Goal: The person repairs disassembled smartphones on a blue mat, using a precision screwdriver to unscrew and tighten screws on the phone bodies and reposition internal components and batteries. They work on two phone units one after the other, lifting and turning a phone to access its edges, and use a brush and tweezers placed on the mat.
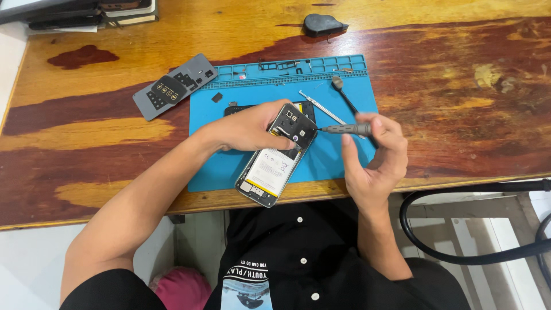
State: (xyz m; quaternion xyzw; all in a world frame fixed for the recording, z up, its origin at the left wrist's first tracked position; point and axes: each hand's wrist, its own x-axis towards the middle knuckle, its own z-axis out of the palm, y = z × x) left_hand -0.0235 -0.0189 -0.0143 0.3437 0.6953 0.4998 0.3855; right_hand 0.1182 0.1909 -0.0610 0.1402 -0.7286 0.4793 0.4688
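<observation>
At the far left of the wooden surface (86,132) a grey back cover (172,86) lies apart from the work, beside the blue mat (344,161). On the mat's near half an opened phone (278,155) is held tilted, its lower end over the mat's front edge, its white battery and bare frame exposed. The left hand (244,129) is clamped over the phone's upper left edge, near the camera end. The phone is judged light and stiff, but fragile where the board and battery are uncovered, so it is best held by the metal frame edges, never by pressing on the battery. To the right, a slim screwdriver (347,129) is pinched between the fingertips of the right hand (376,163), its tip set against the phone's upper right corner. The driver is judged light, thin and apt to slip off small screws. Behind it a brush (344,95) and tweezers (321,106) lie on the mat.
</observation>
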